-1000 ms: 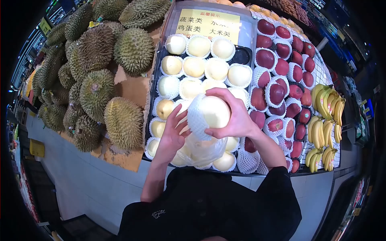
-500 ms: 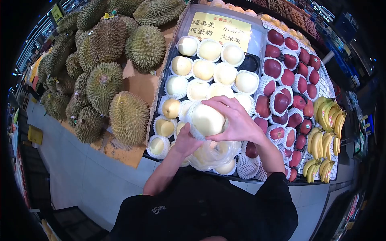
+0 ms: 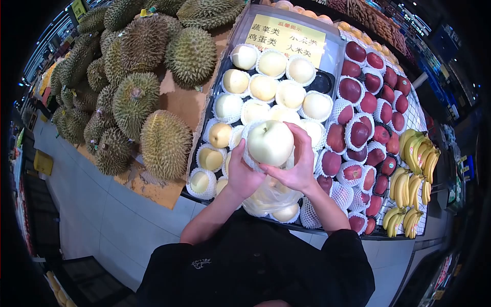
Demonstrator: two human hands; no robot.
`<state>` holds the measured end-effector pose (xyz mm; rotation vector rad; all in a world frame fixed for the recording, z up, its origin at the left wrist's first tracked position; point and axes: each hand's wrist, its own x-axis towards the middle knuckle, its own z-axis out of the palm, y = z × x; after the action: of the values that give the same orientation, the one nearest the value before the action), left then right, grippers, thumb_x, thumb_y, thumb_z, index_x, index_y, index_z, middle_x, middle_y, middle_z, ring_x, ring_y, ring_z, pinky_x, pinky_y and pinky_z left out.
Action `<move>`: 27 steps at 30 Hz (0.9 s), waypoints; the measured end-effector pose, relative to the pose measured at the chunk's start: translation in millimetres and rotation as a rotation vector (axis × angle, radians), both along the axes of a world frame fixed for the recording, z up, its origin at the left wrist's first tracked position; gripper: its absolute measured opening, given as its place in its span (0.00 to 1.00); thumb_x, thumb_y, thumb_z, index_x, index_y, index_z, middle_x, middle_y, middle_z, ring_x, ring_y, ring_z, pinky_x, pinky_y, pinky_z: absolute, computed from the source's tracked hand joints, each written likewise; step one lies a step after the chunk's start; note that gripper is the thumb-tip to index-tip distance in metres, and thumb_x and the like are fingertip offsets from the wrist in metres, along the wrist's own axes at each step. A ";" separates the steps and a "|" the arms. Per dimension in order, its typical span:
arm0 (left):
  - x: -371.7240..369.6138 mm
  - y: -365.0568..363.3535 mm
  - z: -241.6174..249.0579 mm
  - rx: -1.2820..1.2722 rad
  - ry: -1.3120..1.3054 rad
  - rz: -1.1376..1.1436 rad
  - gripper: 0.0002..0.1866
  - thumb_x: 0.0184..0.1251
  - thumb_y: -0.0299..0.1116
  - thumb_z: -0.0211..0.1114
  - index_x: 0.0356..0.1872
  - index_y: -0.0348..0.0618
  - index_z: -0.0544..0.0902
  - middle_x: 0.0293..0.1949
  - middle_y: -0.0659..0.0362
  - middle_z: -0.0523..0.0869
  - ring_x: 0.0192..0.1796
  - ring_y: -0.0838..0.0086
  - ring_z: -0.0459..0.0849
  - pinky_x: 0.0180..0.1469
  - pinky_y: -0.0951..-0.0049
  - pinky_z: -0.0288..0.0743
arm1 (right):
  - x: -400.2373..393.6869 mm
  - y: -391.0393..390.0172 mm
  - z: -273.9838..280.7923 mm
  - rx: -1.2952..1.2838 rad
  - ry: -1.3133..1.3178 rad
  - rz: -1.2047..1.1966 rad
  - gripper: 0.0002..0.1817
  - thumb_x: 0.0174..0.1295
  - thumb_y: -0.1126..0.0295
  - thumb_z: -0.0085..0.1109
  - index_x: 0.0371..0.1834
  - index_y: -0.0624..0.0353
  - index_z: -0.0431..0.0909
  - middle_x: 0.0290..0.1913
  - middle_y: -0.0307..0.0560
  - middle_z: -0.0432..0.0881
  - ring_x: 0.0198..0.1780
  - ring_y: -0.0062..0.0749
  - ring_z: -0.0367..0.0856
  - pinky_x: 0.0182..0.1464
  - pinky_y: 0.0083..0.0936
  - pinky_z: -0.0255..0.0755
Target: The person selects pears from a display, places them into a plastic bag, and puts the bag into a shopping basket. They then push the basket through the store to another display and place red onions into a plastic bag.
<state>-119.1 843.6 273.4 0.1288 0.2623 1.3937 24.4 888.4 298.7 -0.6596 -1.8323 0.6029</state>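
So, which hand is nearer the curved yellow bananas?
Right. The right hand is left of the curved yellow bananas, across the round red fruit; the left hand is farther left, beyond the held pale round fruit.

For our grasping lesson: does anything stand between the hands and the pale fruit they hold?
Yes: white foam netting, lower left on the pale fruit, separates it from the left hand; for the right hand, I cannot tell.
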 end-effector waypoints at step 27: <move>-2.0 5.6 -7.3 0.160 -0.191 -0.122 0.41 0.70 0.71 0.43 0.74 0.54 0.63 0.71 0.55 0.70 0.72 0.58 0.69 0.73 0.47 0.61 | 15.3 1.0 20.4 0.058 -0.417 -0.015 0.70 0.30 0.47 0.86 0.75 0.62 0.49 0.71 0.65 0.58 0.71 0.58 0.60 0.70 0.49 0.53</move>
<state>-121.1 849.2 266.1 0.1403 -0.0157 1.2942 39.7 889.4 319.1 -0.8040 -2.2187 0.4202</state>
